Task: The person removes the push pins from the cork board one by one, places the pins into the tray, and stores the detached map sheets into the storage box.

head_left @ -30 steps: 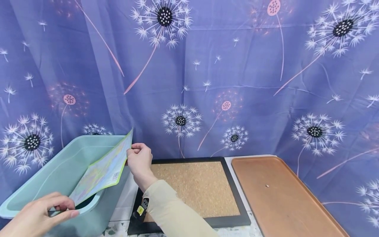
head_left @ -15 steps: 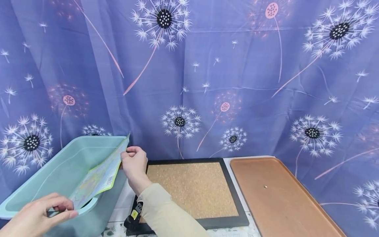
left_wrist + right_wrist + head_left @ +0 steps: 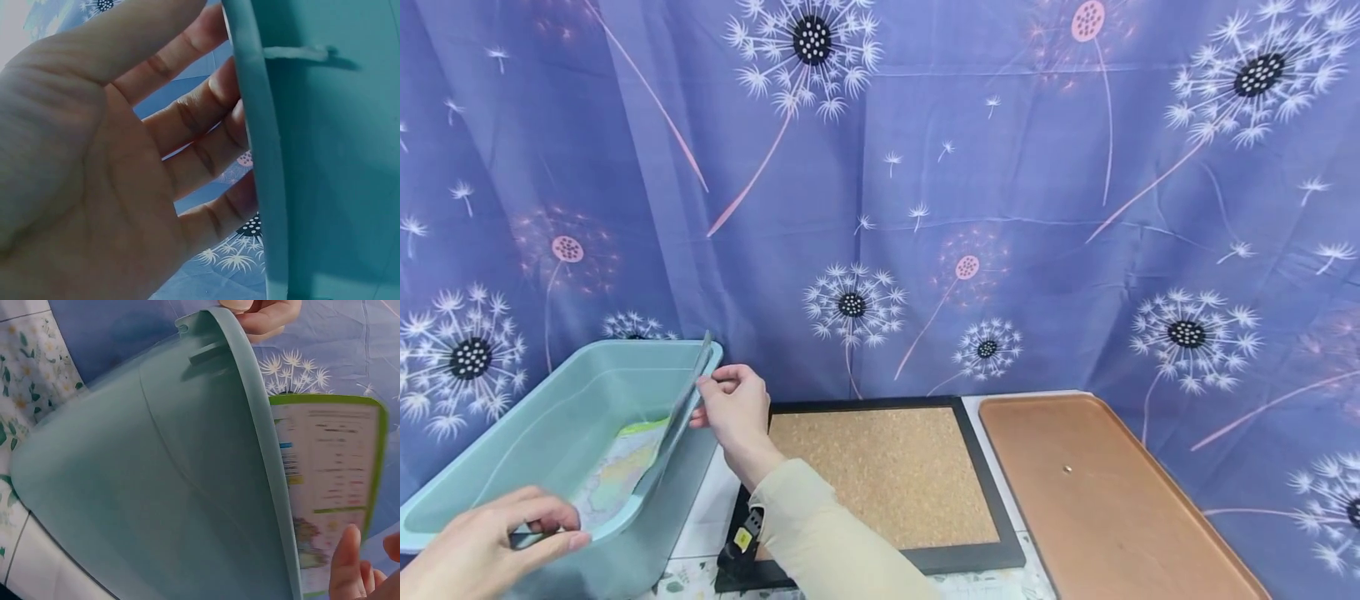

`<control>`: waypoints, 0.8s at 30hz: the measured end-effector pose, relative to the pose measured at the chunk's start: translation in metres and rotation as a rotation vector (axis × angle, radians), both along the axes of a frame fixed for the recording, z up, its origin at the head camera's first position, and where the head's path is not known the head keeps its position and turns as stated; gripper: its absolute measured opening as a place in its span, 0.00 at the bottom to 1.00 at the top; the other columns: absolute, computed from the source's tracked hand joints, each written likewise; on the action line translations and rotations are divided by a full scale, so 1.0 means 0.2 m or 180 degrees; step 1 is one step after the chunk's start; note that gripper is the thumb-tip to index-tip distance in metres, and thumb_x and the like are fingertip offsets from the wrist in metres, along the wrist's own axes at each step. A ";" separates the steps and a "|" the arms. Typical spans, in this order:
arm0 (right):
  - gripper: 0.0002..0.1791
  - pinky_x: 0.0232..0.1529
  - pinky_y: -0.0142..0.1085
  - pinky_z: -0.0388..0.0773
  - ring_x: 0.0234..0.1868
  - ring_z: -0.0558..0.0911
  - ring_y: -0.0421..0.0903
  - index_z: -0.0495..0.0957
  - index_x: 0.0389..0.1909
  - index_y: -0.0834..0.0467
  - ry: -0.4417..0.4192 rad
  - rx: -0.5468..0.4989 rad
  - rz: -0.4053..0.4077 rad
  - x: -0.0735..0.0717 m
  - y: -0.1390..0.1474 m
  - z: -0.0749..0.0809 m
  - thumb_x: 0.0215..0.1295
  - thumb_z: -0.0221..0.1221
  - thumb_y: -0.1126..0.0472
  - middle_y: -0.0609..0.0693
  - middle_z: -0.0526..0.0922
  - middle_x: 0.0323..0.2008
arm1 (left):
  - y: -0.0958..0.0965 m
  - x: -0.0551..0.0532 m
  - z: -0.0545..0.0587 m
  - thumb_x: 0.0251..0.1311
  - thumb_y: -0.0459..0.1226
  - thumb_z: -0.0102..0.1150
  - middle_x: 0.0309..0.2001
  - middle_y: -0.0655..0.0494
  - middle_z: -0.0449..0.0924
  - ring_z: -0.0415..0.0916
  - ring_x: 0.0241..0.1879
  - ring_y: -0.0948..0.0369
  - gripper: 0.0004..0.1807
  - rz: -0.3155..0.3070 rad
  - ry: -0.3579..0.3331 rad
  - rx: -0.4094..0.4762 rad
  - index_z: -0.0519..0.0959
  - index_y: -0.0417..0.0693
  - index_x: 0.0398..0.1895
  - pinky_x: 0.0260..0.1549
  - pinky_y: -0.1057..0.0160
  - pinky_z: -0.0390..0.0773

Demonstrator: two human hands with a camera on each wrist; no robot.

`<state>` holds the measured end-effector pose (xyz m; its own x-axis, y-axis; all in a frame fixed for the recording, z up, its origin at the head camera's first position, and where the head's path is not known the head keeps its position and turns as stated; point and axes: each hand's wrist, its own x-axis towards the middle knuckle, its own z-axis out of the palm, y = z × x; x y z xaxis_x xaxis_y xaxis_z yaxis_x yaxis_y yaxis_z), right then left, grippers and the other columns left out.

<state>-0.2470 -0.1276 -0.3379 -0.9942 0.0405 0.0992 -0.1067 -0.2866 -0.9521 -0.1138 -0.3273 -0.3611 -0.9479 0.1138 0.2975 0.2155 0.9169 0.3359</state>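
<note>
My left hand [image 3: 512,533] grips the near rim of a pale teal plastic tub [image 3: 505,475]; in the left wrist view its fingers [image 3: 206,106] lie along the outer side of that rim. My right hand [image 3: 737,417] is at the tub's right side. There its fingertips touch a thin green-edged booklet [image 3: 683,404], which stands nearly edge-on inside the right rim. The right wrist view shows the booklet's printed back [image 3: 325,462] rising past the rim, thumb tip in front of it. A map-like printed sheet [image 3: 621,467] with a green edge shows down inside the tub.
A cork board [image 3: 887,475] in a black frame lies right of the tub. Farther right is a brown tray [image 3: 1112,492] bearing a small shiny spot. Behind everything hangs a blue dandelion-print curtain [image 3: 887,167]. The tabletop [image 3: 692,579] has a leafy pattern.
The booklet has tipped from leaning with its printed face showing to nearly upright and edge-on, lower in the tub. My right hand has moved slightly left; my left hand stays at the rim.
</note>
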 end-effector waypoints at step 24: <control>0.11 0.41 0.34 0.77 0.44 0.79 0.40 0.78 0.48 0.51 0.0761 0.2309 0.0951 0.06 0.53 0.04 0.67 0.61 0.54 0.44 0.78 0.48 | 0.01 -0.01 -0.01 0.54 0.41 0.71 0.28 0.74 0.70 0.66 0.25 0.77 0.07 0.0037 -0.0040 -0.0031 0.81 0.62 0.28 0.21 0.66 0.71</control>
